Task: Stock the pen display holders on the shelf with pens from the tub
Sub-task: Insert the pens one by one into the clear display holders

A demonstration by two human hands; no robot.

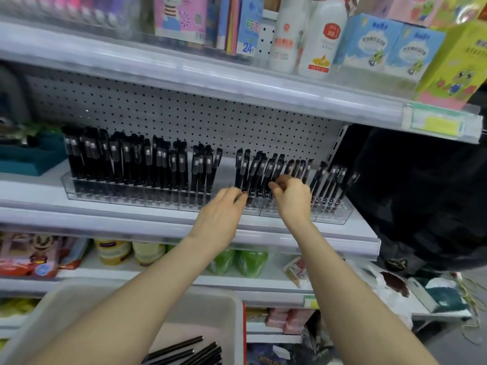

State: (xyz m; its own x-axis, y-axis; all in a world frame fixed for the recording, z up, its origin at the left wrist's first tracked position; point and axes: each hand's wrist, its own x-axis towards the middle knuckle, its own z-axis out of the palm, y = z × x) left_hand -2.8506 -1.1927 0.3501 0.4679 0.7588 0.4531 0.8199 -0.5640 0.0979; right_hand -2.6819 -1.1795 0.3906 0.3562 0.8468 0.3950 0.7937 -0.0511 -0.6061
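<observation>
Your left hand (224, 206) pinches a slim black pen (244, 184), right hand (291, 193) grips its leaning neighbours (274, 167); nudge those and the clear plastic holder (332, 218)'s loose row topples.

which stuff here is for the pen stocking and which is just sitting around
Job: pen holders, black pens, tub, loose pens in it, left hand, right hand.
Just there: white bottles, teal tray, green pouches, frog boxes.

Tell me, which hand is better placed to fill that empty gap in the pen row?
Probably the left. The left hand pinches a pen just beside the gap in the holder; the right hand grips pens farther right.
</observation>
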